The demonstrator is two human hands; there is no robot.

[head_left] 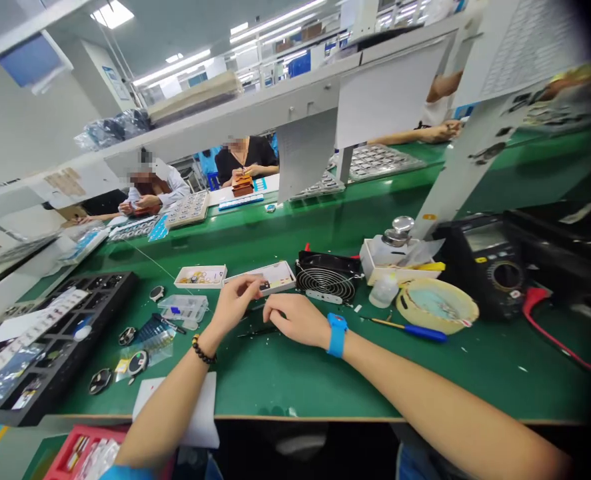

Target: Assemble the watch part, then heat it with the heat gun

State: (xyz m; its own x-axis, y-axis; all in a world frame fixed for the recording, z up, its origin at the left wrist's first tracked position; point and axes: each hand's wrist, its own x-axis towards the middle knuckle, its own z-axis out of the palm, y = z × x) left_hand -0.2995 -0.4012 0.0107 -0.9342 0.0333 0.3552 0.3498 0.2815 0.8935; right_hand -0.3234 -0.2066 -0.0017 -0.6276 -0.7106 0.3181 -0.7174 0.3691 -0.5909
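My left hand (236, 303), with a beaded bracelet on its wrist, reaches to the near edge of a shallow white box (281, 275). Its thumb and fingers are pinched together by a small dark piece (265, 285); whether they hold it I cannot tell. Just to the right, my right hand (298, 320) is closed with curled fingers pointing left, a blue wrist strap (337, 335) behind it. What its fingertips hold, if anything, is hidden. A thin dark tool, like tweezers (259, 331), lies on the green mat below the hands.
A black fan (328, 277), a yellowish bowl (438, 305), a blue-handled screwdriver (425, 333) and a multimeter (495, 260) stand right. Left are a clear compartment case (185, 309), watch parts (138, 362) and a black foam tray (60, 353). Co-workers (245, 160) sit beyond the shelf.
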